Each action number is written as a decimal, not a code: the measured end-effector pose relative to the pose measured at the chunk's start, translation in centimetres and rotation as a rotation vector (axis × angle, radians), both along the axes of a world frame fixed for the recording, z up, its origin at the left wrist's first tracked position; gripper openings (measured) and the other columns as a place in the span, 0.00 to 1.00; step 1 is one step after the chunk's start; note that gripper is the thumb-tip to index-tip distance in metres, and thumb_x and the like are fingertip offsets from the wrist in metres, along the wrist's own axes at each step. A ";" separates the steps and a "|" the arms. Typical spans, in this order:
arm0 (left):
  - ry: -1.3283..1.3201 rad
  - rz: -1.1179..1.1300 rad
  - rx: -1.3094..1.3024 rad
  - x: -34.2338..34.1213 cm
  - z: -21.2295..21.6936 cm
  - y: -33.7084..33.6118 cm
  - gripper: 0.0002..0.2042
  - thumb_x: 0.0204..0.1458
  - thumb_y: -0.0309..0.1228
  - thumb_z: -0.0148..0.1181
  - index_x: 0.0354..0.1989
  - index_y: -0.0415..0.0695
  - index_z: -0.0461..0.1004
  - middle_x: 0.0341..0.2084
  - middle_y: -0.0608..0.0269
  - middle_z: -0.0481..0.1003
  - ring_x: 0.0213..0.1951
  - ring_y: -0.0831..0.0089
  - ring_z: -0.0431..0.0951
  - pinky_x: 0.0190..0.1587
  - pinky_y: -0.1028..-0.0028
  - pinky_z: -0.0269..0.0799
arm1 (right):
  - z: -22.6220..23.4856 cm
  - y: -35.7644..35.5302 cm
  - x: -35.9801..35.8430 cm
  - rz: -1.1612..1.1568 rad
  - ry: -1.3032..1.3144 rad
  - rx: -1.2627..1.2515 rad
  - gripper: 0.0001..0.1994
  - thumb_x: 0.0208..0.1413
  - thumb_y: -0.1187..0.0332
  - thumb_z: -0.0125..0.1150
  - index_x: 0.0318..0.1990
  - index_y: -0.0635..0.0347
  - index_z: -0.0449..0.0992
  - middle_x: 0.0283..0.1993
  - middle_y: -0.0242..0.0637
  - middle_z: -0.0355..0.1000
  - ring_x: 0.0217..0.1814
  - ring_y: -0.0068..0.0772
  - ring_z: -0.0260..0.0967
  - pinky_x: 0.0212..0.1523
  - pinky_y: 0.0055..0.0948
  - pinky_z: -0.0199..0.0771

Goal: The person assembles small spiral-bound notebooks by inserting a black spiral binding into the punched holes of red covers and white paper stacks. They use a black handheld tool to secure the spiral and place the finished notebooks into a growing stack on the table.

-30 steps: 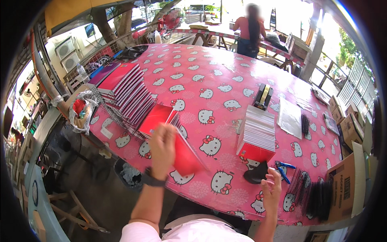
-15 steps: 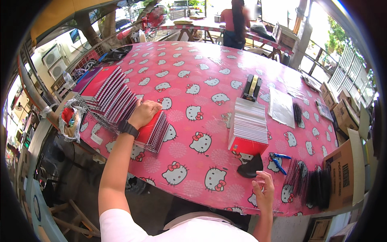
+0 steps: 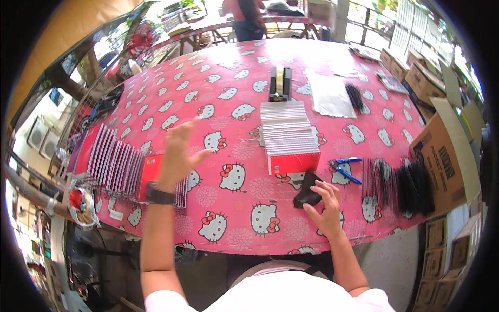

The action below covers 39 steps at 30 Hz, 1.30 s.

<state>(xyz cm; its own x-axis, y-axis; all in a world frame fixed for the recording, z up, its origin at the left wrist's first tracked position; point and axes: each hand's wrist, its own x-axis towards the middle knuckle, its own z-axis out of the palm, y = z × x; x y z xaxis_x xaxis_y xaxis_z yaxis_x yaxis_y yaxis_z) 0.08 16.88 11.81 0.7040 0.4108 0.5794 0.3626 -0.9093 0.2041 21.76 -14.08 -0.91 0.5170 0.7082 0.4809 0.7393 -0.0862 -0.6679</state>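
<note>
My left hand [image 3: 178, 155] is raised with fingers extended and thumb apart, holding nothing, over a short stack of red spiral notebooks [image 3: 150, 174]. It hides part of that stack. To its left leans a longer row of spiral notebooks [image 3: 112, 162]. My right hand [image 3: 327, 210] has its fingers spread at the right edge of a black curved piece [image 3: 306, 192]; whether they touch it I cannot tell. Just beyond that piece stands a packed row of notebooks [image 3: 289, 132], its nearest cover red.
Blue-handled cutters [image 3: 345, 169] and black binding coils [image 3: 413, 190] lie on the right, beside an open cardboard box [image 3: 442, 161]. A tape dispenser [image 3: 280, 86] and a white plastic sheet [image 3: 331, 94] sit farther back. A plastic bag [image 3: 83, 208] hangs at the left edge. Someone [image 3: 244, 21] stands beyond the table.
My left hand has lifted off the short notebook stack and opened. My right hand has come up to the black piece. The whole view has shifted toward the right.
</note>
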 end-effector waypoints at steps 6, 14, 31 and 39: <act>-0.007 -0.295 0.180 13.9 -7.3 -9.4 0.19 0.44 0.35 0.66 0.46 0.46 0.74 0.42 0.64 0.74 0.48 0.64 0.72 0.51 0.64 0.65 | 0.6 0.1 0.4 -0.007 0.049 0.124 0.14 0.42 0.73 0.66 0.40 0.59 0.75 0.46 0.41 0.72 0.52 0.45 0.65 0.52 0.39 0.67; -0.098 -0.279 -0.043 13.8 -5.6 -9.3 0.10 0.47 0.26 0.63 0.39 0.42 0.76 0.33 0.59 0.76 0.37 0.60 0.76 0.41 0.65 0.71 | 0.2 0.0 0.7 -0.045 0.055 0.252 0.17 0.41 0.74 0.67 0.42 0.59 0.74 0.46 0.41 0.72 0.50 0.44 0.66 0.49 0.38 0.69; -0.211 -0.045 -0.667 -1.1 -8.5 -13.2 0.16 0.41 0.25 0.71 0.38 0.43 0.71 0.34 0.59 0.77 0.41 0.69 0.75 0.47 0.69 0.69 | -0.2 5.1 -5.9 0.414 0.603 0.210 0.13 0.49 0.78 0.65 0.43 0.63 0.72 0.36 0.33 0.72 0.38 0.19 0.70 0.33 0.21 0.72; -0.400 -0.010 -0.751 0.5 -11.9 -15.8 0.23 0.48 0.26 0.67 0.50 0.41 0.62 0.43 0.60 0.68 0.44 0.70 0.70 0.52 0.70 0.64 | 0.4 5.2 -7.3 0.388 0.618 0.273 0.10 0.50 0.82 0.60 0.39 0.64 0.69 0.36 0.37 0.71 0.37 0.28 0.71 0.37 0.25 0.71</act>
<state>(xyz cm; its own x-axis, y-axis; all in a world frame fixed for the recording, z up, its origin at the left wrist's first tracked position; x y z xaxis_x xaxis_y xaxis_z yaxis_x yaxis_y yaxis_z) 0.55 1.06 -0.06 0.5095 0.7809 0.3613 0.1273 -0.4837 0.8659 14.50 -8.89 -0.51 0.4875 0.7911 0.3695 0.1700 0.3291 -0.9289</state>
